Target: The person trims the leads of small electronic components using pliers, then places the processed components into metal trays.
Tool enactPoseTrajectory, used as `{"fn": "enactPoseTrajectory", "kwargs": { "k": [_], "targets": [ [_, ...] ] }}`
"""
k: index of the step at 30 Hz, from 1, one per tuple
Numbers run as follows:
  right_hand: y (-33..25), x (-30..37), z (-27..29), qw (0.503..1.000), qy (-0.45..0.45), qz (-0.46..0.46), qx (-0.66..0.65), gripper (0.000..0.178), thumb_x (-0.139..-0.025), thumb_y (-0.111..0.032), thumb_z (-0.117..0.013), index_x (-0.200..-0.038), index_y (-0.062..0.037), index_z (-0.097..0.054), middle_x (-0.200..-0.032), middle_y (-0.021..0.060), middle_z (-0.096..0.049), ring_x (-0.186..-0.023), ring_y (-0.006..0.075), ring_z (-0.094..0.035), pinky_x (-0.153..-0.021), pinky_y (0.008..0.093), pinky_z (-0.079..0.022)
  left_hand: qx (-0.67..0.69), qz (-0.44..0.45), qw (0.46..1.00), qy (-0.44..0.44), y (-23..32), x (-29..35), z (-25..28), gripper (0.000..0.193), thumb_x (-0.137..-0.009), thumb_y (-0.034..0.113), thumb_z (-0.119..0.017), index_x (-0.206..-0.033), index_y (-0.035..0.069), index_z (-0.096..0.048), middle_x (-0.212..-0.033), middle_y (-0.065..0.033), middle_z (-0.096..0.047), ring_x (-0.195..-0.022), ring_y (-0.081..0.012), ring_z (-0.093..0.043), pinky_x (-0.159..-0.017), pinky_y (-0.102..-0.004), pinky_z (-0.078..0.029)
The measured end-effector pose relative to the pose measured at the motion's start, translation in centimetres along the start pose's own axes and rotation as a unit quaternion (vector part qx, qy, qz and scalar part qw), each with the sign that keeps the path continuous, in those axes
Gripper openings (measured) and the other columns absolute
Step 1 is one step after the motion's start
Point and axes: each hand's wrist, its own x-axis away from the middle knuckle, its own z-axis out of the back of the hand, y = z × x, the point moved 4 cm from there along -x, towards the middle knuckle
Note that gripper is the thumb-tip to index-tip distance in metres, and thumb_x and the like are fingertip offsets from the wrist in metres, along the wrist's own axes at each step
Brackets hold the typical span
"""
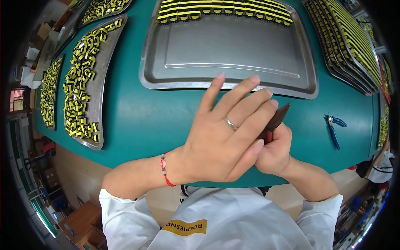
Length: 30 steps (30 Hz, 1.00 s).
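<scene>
My left hand [227, 125] is stretched out palm down, its fingers spread, with a ring on one finger and a red bracelet at the wrist. Its thumb side overlaps my right hand [276, 153], which is closed round a dark brown, flat, pointed piece [280, 116] with a bit of red at its lower end. The fingers of the left hand hide most of that piece, so its kind is unclear. Just beyond my fingertips lies a metal tray [233, 50], with rows of small yellow-and-black parts [225, 10] lined up along its far side.
A green tabletop [137, 121] runs under everything. To the left, a tray [109, 54] holds loose yellow-and-black parts [81, 83], with more trays beside it. At the far right stands a stack of filled trays [348, 46]. Blue-handled cutting pliers [333, 130] lie at the right.
</scene>
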Motion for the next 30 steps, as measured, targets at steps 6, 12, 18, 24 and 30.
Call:
{"fn": "enactPoseTrajectory", "kwargs": {
  "k": [6, 12, 18, 24, 30],
  "targets": [
    [0.5, 0.2, 0.1, 0.996, 0.033, 0.043, 0.076, 0.011, -0.075, 0.001, -0.071, -0.079, -0.0023, -0.061, -0.066, 0.0016, -0.058, -0.058, 0.0104, -0.051, -0.050, 0.0270, -0.041, -0.127, -0.026, 0.989, 0.070, 1.1, 0.4, -0.6, 0.047, -0.087, 0.013, -0.045, -0.128, -0.007, -0.056, -0.128, -0.0236, -0.060, -0.132, -0.0447, -0.048, -0.116, -0.0642, -0.006],
    [0.5, 0.1, 0.1, 0.997, 0.015, 0.036, 0.066, 0.010, -0.077, 0.000, -0.071, -0.080, -0.0027, -0.062, -0.066, -0.0003, -0.057, -0.058, 0.0085, -0.049, -0.050, 0.0256, -0.040, -0.151, -0.021, 0.985, 0.079, 1.3, 0.5, -0.7, 0.047, -0.086, 0.012, -0.046, -0.128, -0.007, -0.056, -0.127, -0.0231, -0.061, -0.131, -0.0434, -0.049, -0.117, -0.0626, -0.005],
    [0.7, 0.3, 0.3, 0.997, 0.022, 0.034, 0.065, 0.009, -0.079, -0.003, -0.071, -0.082, -0.0028, -0.063, -0.065, -0.0010, -0.057, -0.057, 0.0080, -0.049, -0.049, 0.0258, -0.039, -0.144, -0.019, 0.986, 0.079, 1.3, 0.6, -0.6, 0.048, -0.086, 0.013, -0.047, -0.129, -0.007, -0.055, -0.126, -0.0231, -0.062, -0.131, -0.0434, -0.049, -0.118, -0.0622, -0.007],
    [0.4, 0.1, -0.1, 0.999, -0.025, -0.027, 0.013, 0.024, -0.083, 0.002, -0.066, -0.107, 0.0007, -0.060, -0.093, 0.0059, -0.065, -0.080, 0.0114, -0.060, -0.069, 0.0272, -0.052, -0.020, -0.004, 0.998, 0.053, -0.1, 0.6, 0.1, 0.049, -0.089, 0.014, -0.054, -0.134, -0.006, -0.050, -0.128, -0.0249, -0.058, -0.129, -0.0443, -0.050, -0.118, -0.0598, -0.008],
    [0.3, -0.7, -0.3, 0.985, -0.055, -0.072, -0.144, 0.036, -0.092, -0.003, -0.066, -0.124, 0.0031, -0.051, -0.115, 0.0136, -0.062, -0.102, 0.0198, -0.065, -0.089, 0.0351, -0.056, 0.079, -0.022, 0.989, 0.123, -0.9, 0.7, 0.8, 0.079, -0.083, 0.031, -0.079, -0.142, -0.002, -0.039, -0.134, -0.0249, -0.055, -0.131, -0.0423, -0.048, -0.117, -0.0564, -0.014]
  ]
}}
